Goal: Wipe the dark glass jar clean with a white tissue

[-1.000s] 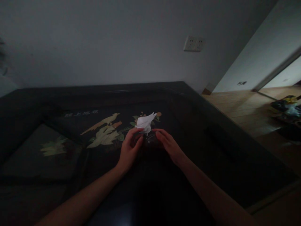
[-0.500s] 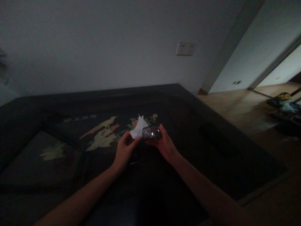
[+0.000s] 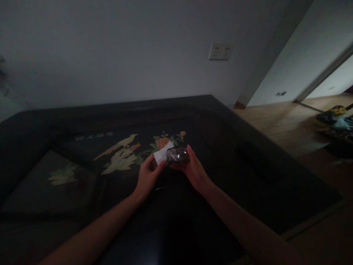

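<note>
My left hand pinches a folded white tissue between thumb and fingers. The tissue sticks up and to the right, against the left end of a dark, glossy, rounded object. That object is small and palm-sized, with bright reflections on its top; its kind is too dim to make out. Wrapped round its right end and underside is my right hand, holding it above the table. Both hands are closed and close together.
The dark glossy tabletop bears a bird-and-flower picture. A dark, long shape lies on its right part. Behind stands a pale wall with a double socket. Blurred items sit on the floor at right.
The upright point of the tissue has folded down, so the tissue looks flatter and smaller beside the glossy object. Both hands stay nearly in place; the view has shifted slightly.
</note>
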A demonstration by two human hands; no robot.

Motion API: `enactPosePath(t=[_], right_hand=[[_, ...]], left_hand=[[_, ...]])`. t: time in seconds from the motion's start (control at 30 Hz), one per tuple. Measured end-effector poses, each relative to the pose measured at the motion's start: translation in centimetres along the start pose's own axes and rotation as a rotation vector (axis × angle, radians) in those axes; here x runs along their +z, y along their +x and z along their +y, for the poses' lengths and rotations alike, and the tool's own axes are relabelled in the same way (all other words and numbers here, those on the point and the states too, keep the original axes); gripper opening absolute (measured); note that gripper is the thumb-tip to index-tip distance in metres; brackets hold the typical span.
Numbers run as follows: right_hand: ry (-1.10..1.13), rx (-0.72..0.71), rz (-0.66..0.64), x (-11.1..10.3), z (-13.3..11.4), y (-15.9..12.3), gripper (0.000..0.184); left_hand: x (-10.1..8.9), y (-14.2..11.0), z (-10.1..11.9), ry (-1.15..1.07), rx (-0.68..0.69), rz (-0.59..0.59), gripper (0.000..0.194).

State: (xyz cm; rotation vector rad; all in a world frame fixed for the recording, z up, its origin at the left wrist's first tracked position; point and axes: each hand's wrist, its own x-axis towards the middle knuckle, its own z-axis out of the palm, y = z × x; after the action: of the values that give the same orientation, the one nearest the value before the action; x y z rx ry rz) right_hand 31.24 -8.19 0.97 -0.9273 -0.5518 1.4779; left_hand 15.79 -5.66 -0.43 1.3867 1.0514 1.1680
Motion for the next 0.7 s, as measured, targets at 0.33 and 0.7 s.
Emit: enactPosePath(t=[0.33, 0.7], right_hand=[[-0.005, -0.099, -0.074, 0.5, 0.1, -0.4, 0.044], [0.106, 0.017, -0.093, 0.7, 2.6, -0.3, 0.047]], left_hand=[[0.7, 0.1, 1.0, -0.539, -0.216, -0.023, 0.042], [0.4, 0.5, 0.2, -0.512, -0.208, -0.072, 0.042]])
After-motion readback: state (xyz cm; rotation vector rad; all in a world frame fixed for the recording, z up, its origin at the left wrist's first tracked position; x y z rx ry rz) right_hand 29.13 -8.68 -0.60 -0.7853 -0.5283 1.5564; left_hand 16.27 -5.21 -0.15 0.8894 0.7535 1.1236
